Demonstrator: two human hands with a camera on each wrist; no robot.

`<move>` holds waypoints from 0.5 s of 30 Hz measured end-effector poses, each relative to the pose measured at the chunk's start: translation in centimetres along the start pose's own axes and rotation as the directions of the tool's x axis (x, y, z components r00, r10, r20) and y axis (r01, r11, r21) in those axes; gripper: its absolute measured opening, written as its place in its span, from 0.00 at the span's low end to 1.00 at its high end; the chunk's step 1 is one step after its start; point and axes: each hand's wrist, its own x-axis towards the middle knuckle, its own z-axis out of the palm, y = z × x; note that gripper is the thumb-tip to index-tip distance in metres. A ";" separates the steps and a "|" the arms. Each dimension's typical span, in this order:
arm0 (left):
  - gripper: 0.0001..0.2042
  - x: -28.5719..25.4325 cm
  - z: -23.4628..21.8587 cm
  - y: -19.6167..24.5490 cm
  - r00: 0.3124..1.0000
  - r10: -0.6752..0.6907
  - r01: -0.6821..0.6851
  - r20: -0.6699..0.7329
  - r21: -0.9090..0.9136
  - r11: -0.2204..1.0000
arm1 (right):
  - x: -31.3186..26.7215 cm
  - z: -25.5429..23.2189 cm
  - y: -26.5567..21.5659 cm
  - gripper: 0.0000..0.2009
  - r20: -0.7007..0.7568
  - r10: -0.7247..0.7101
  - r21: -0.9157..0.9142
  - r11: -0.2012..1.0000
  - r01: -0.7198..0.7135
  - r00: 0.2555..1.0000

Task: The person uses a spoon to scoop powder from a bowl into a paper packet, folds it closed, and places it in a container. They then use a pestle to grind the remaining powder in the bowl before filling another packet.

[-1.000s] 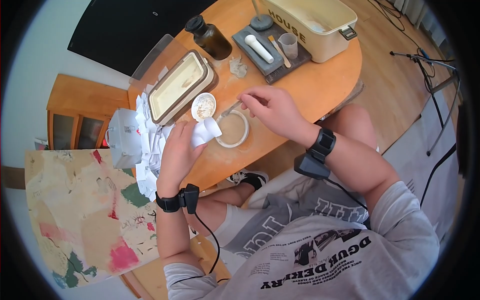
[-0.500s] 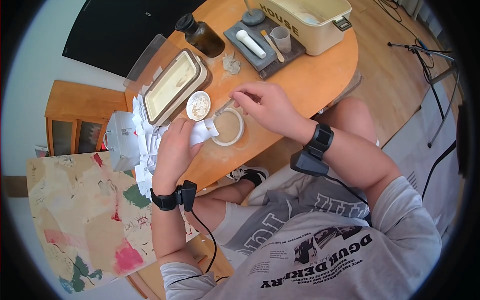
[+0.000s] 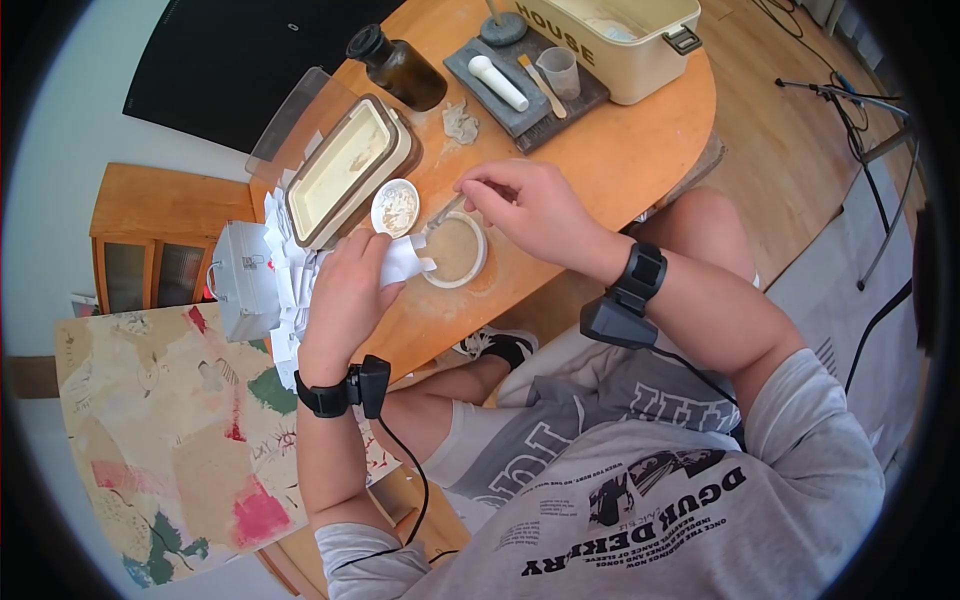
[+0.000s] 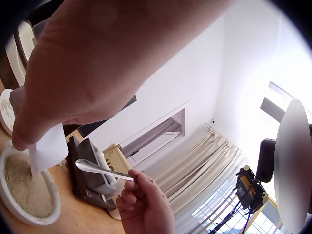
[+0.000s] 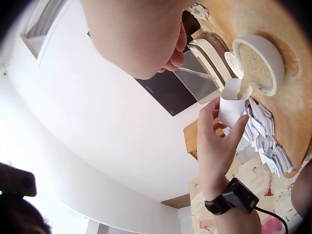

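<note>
My left hand (image 3: 350,285) grips a white folded paper packet (image 5: 231,109), its open end tilted over the rim of a round white bowl (image 5: 271,61). Pale tan powder shows at the packet's mouth in the right wrist view. The same kind of powder (image 4: 29,187) fills much of the bowl. Between thumb and fingers, my right hand (image 3: 535,205) pinches the handle of a metal spoon (image 4: 100,168), held above the bowl's far side. Beside the bowl sits a small white dish (image 3: 397,208) with white and brown residue.
Many folded paper packets (image 3: 290,275) lie heaped at the table's left edge, near a silver case (image 3: 243,285). Behind stand a cream rectangular container (image 3: 322,215) and a dark brown bottle (image 3: 415,85). Farther right, a white pestle-like rod (image 3: 497,83) and plastic cup (image 3: 560,72) rest on boards beside a cream bin (image 3: 640,75).
The head view has shifted slightly, moving the table contents a little up and left. Both hands keep nearly the same pose, with the packet at the bowl's rim and the spoon over it.
</note>
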 end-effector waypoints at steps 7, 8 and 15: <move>0.25 0.2 -0.4 0.3 1.000 0.005 -0.005 0.013 0.025 1.000 | 0.0 0.0 -0.1 0.12 -0.008 -0.007 0.015 1.000 0.007 1.000; 0.25 0.2 -0.5 0.3 1.000 0.002 -0.003 0.025 0.034 0.999 | 0.0 0.0 -0.1 0.12 -0.008 -0.005 0.015 1.000 0.005 1.000; 0.25 0.4 -0.9 0.5 0.999 -0.005 0.003 0.043 0.054 0.999 | -0.1 -0.1 -0.2 0.12 -0.007 -0.016 0.006 1.000 0.016 1.000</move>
